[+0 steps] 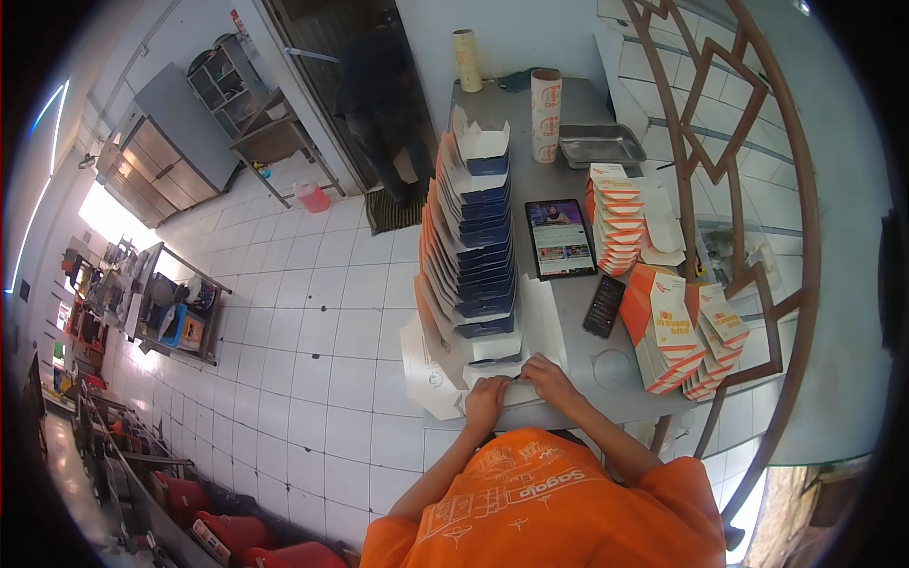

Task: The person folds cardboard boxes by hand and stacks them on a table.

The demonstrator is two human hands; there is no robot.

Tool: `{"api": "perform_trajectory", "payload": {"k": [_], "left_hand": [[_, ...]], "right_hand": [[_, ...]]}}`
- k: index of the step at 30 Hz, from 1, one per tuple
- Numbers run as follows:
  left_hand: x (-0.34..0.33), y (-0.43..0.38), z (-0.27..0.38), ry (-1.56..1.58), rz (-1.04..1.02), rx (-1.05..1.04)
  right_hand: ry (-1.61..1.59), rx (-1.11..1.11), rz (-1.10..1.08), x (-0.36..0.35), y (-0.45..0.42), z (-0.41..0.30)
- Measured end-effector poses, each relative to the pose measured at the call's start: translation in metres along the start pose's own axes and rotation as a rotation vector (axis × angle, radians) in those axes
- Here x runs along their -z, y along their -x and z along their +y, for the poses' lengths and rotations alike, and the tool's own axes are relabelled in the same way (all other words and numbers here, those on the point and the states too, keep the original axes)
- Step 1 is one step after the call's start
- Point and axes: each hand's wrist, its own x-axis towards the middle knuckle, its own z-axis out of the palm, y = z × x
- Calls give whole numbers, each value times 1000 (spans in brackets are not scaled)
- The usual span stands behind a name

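Both hands meet at the near end of a long row of nested, open cardboard food boxes point(486, 273), white inside with dark blue front flaps. My left hand point(486, 403) pinches the edge of the nearest white cardboard box point(490, 373). Close beside it, my right hand point(547, 382) has its fingertips on the same edge, near a small dark part. Flat white cardboard sheets point(433, 369) lie under and to the left of the row, and another white panel stands along its right side.
Right of the row lie a tablet point(561, 238), a smartphone point(604, 307), stacked orange and white cartons point(664, 330) and a clear round lid point(612, 369). Farther back are a metal tray point(602, 145) and a printed paper roll point(545, 117). A person point(380, 106) stands in the doorway.
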Motion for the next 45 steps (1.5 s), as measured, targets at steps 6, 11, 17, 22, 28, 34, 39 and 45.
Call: {"api": "perform_trajectory", "payload": {"k": [6, 11, 17, 22, 28, 34, 39, 45], "left_hand": [[2, -3, -1, -8, -44, -19], [15, 7, 2, -39, -54, -64], [57, 34, 1, -89, 81, 83], [48, 23, -9, -28, 122, 98], [15, -9, 17, -352, -102, -25], [9, -3, 1, -228, 4, -60], [18, 4, 3, -105, 59, -149], [3, 1, 5, -146, 41, -142]], "right_hand": [[103, 142, -88, -4, -7, -2], [107, -38, 27, 4, -15, -16], [162, -339, -95, 15, -8, -3], [-118, -393, -171, 17, -9, 2], [-52, -107, -28, -3, 1, -4], [-89, -163, -122, 8, -1, 2], [-147, -221, -136, 7, 1, 8], [51, -86, -205, 2, 1, 12]]}}
